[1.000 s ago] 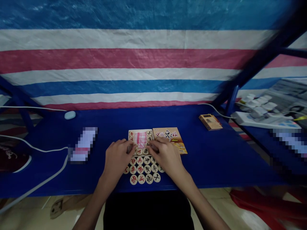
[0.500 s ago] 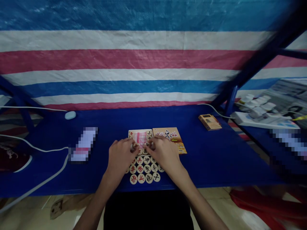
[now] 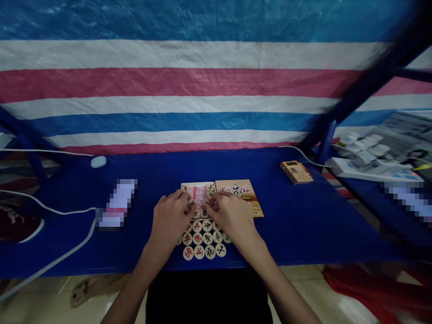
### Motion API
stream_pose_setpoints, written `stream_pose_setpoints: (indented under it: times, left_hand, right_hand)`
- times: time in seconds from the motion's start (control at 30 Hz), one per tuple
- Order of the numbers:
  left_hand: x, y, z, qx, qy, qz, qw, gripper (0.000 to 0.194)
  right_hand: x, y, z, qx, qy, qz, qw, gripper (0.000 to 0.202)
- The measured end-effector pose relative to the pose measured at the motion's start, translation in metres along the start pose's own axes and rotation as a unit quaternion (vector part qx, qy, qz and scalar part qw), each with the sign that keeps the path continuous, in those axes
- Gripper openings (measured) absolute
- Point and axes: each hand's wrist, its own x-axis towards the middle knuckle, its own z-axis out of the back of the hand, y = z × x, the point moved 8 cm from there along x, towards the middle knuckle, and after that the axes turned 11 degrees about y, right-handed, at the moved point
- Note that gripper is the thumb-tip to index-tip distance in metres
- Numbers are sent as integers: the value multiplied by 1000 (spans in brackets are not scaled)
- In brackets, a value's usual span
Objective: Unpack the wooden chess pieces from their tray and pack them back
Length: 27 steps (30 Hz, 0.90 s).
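A shallow box (image 3: 181, 185) holds round Chinese chess pieces along its sides and front, red-marked at left and black-marked at right, around a folded sheet (image 3: 199, 193) with a red grid. At the box's left side, my left hand (image 3: 171, 216) is closed, thumb and fingers pinched on a red-marked chess piece (image 3: 192, 203). Opposite it, my right hand (image 3: 233, 215) pinches at a black-marked chess piece (image 3: 207, 204), mostly covered by the fingers. Below the box, several loose pieces (image 3: 199, 252) lie face up in rows, some hidden under my hands.
The printed chess lid (image 3: 254, 209) lies right of the box. Farther right sits a small yellow-brown carton (image 3: 297, 172). A blurred-out phone (image 3: 118, 204) and white cable (image 3: 77, 243) lie left. A loaded power strip (image 3: 367, 171) stands at far right.
Both hands stay at the box with almost the same grip. The view has shifted only very slightly; the pieces lie as before.
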Motion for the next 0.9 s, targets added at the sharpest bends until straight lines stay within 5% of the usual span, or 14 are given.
stream_pose_setpoints:
  times: [0.2, 0.63, 0.9]
  left_hand:
    - [4, 0, -3, 9, 10, -5, 1000, 23]
    - [8, -7, -7, 20, 8, -21, 1000, 12]
    - [-25, -5, 33, -21, -65, -27, 997, 18]
  right_hand:
    - [5, 5, -4, -12, 14, -5, 1000, 28]
    - [9, 11, -5, 5, 3, -10, 1000, 26]
    - [-17, 4, 23, 101, -54, 38, 993, 22]
